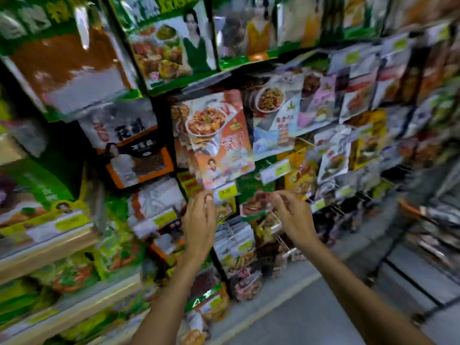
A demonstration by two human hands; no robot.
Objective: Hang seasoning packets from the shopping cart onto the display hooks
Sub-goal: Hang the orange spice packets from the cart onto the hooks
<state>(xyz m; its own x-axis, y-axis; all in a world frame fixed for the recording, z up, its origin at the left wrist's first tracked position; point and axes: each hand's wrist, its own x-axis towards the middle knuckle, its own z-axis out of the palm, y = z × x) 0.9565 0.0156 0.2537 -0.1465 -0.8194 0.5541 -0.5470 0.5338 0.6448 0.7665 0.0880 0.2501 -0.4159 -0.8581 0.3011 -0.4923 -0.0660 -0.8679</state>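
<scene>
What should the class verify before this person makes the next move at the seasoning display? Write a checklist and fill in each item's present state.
1. The orange packet is hung: ok. It hangs above both hands, though its hook is hidden.
2. The left hand is free: ok. Its fingers are loosely curled and hold nothing.
3. The right hand is free: cannot tell. Its fingertips are at the green packet, and blur hides any contact.
4. The yellow price tag is uncovered: ok. It shows just beside the left fingertips.
5. The view is steady enough to aim: not ok. The whole frame is motion-blurred.
</scene>
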